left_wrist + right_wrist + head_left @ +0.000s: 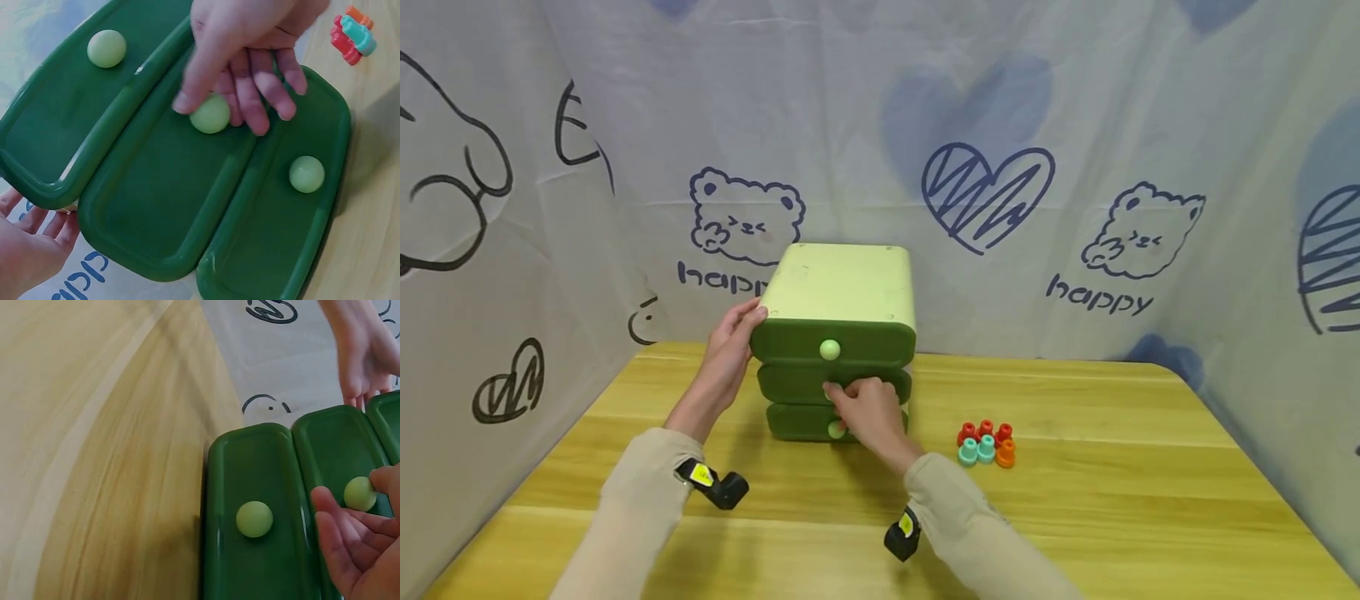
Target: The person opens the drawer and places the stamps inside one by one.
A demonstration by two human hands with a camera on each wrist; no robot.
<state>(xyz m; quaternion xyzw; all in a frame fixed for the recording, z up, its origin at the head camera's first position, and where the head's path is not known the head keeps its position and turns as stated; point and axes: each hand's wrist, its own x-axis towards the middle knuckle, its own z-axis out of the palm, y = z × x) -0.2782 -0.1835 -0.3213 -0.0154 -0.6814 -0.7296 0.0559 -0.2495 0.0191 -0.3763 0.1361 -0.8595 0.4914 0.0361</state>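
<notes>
A small cabinet with a pale green top (842, 279) and three dark green drawers stands on the table, all drawers pushed in. My left hand (732, 346) rests against its upper left side, thumb near the front edge; the left wrist view shows the fingers (47, 231) along that side. At the middle drawer (150, 194), my right hand (874, 412) has its thumb and fingers about the round light green knob (360, 494), pinching it. The top knob (830, 349) and bottom knob (307, 174) are untouched.
To the right of the cabinet, several small pegs stand grouped on the wooden table (1112, 467): red pegs (986, 428), teal pegs (968, 452) and an orange peg (1005, 454). A printed cloth (850, 125) hangs behind and along both sides.
</notes>
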